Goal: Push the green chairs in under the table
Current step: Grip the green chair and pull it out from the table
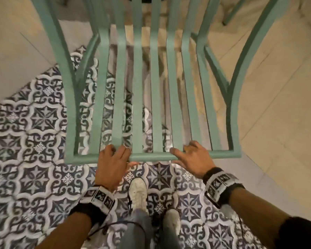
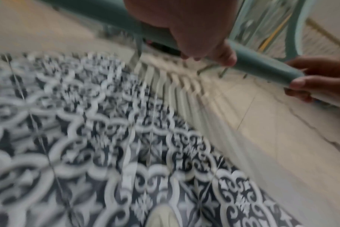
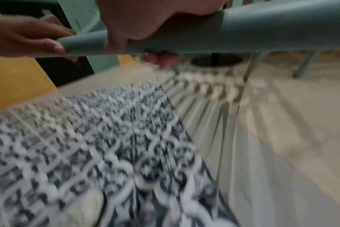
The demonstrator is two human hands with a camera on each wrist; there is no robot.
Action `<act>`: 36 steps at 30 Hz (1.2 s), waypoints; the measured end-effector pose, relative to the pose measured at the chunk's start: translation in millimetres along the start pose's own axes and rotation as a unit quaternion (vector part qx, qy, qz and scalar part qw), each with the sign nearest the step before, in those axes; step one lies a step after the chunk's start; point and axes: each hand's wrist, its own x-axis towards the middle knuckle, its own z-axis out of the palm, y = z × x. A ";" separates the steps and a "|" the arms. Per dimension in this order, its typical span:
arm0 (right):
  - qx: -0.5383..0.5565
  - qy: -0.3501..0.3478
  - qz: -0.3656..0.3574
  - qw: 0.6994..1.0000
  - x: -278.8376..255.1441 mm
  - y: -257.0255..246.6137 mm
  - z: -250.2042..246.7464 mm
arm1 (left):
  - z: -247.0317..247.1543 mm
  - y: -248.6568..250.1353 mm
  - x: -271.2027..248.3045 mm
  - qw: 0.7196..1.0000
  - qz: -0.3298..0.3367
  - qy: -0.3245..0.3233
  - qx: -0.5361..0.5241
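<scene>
The head view looks steeply down from above both hands onto the rail (image 1: pixel 151 156) they grip. Each wrist view sits close under its own hand, facing forward along the floor (image 2: pixel 126 138), blurred. All three views share the rail; each wrist view catches the other hand.

Green chair (image 1: pixel 154 87) front cut off at the head view's top edge; patterned floor (image 2: pixel 107 138) motion-blurred in both wrist views.

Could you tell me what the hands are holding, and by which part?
Both the left hand and right hand grip the green chair by its top back rail.
</scene>
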 end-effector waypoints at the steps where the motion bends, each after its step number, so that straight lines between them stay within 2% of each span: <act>1: -0.001 0.022 -0.001 1.000 -4.1 -3.2 -29.7 | -28.2 -0.1 -11.7 0.999 0.014 0.033 0.002; 5: 0.016 0.117 0.034 0.992 -18.2 -12.1 -145.5 | -148.5 3.0 -44.6 0.989 0.062 0.125 0.057; 9: -0.038 0.172 0.037 0.984 -24.7 -11.1 -253.1 | -260.6 12.3 -59.2 0.974 0.089 0.190 0.081; 12: -0.080 0.218 0.041 0.972 -20.8 -5.5 -324.1 | -326.7 18.3 -62.6 0.971 0.084 0.208 0.088; 19: -0.037 0.276 0.079 0.957 4.3 20.8 -439.3 | -450.8 25.3 -44.2 0.942 0.091 0.304 0.108; 22: -0.034 0.279 0.087 0.956 21.8 35.6 -468.4 | -488.0 28.1 -29.3 0.938 0.086 0.320 0.097; 26: -0.048 0.268 0.096 0.957 47.3 53.0 -495.7 | -516.7 31.8 -5.0 0.939 0.045 0.326 0.095; 30: -0.065 0.258 0.114 0.957 58.6 64.9 -499.1 | -523.3 28.8 12.4 0.952 0.040 0.295 0.068; 36: -0.071 0.209 0.113 0.969 95.2 89.1 -512.6 | -534.3 6.7 55.6 0.956 0.035 0.287 0.056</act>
